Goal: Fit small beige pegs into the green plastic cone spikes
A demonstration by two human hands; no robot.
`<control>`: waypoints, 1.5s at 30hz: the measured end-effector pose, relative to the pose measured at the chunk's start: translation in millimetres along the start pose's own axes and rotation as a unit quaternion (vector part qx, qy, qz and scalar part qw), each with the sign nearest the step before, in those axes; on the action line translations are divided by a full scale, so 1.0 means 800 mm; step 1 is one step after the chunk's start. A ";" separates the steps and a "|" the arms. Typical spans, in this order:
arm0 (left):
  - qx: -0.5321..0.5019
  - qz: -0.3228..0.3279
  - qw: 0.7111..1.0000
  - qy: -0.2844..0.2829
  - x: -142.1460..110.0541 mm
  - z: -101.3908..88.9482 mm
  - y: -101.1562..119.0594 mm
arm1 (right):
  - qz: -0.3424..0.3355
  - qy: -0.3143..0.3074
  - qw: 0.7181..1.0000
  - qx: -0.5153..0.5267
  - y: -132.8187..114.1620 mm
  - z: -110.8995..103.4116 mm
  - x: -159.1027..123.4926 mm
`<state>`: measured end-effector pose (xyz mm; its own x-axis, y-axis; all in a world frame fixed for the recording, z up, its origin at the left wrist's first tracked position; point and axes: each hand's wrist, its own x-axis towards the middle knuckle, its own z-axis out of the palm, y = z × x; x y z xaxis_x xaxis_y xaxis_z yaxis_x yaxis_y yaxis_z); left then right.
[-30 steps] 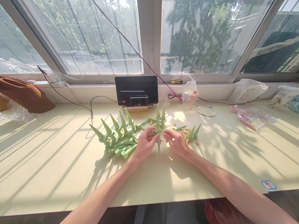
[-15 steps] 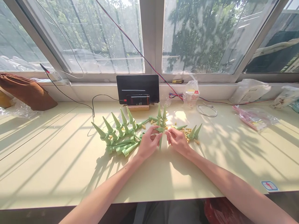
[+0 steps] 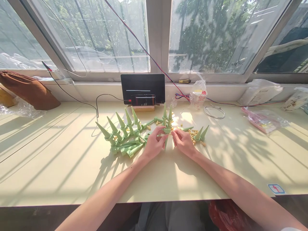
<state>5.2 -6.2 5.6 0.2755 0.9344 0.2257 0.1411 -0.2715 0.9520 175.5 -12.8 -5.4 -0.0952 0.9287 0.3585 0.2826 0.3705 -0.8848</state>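
My left hand point(image 3: 155, 142) is closed around a green plastic spike point(image 3: 167, 130), holding it by its collar with a tapered end pointing down. Close beside it, my right hand point(image 3: 184, 141) pinches a small yellow peg point(image 3: 171, 132) against the spike's side; most of the peg is hidden by fingers. Left of my hands stand several upright green spikes point(image 3: 123, 126) in a slanting row, with more green spikes point(image 3: 132, 150) lying in front of them. Two upright spikes point(image 3: 170, 116) are just behind my hands. Loose yellow pegs point(image 3: 192, 132) lie to the right, near two more standing spikes point(image 3: 204, 133).
A tablet point(image 3: 143, 85) with a phone point(image 3: 143, 100) before it leans at the window sill. Further right are a bagged cup point(image 3: 199, 94), a coiled cable point(image 3: 214, 112) and a pink plastic packet point(image 3: 262, 120). A brown bag point(image 3: 31, 91) lies at far left.
My right hand has come in closer to the left one, bringing the small peg up to the spike's collar. The left hand keeps its hold, and the view has shifted slightly.
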 end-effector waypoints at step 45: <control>-0.070 -0.033 0.997 -0.009 0.002 0.001 0.004 | 0.052 0.003 0.998 0.028 -0.004 0.004 0.001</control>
<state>7.0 -6.1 8.7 0.2869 0.9448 0.1581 0.0263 -0.1728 0.9846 171.2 -13.0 -3.1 -0.0612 0.9623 0.2652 0.2368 0.2721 -0.9327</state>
